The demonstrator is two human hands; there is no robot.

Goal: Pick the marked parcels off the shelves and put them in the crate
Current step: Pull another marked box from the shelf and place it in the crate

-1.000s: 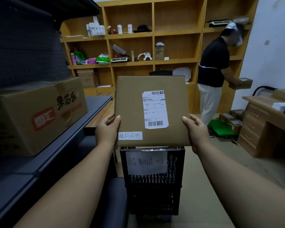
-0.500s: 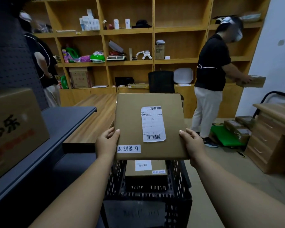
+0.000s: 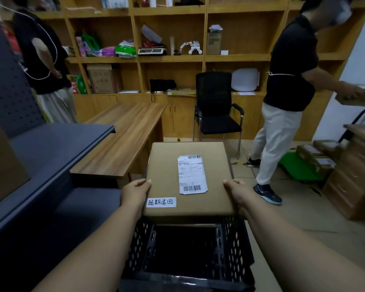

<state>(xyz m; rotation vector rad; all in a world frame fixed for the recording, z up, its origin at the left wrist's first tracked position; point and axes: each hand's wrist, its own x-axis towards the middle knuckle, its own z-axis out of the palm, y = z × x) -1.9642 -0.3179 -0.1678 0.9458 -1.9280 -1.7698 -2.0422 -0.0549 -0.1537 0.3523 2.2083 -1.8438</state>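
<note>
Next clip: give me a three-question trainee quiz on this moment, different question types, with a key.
1. True or false: the parcel already lies inside the crate.
2. Which hands grip the parcel? A) left only B) right only C) both
3. Fill in: the handwritten sticker sits near the parcel's ___ hand corner.

Key:
1. False; it is held above the crate's far end.
2. C; left hand and right hand clasp opposite edges.
3. Left.

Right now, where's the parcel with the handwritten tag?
Head view, centre: the parcel is held flat between the left hand and right hand, above the far end of the black crate, right of the wooden table.
</note>
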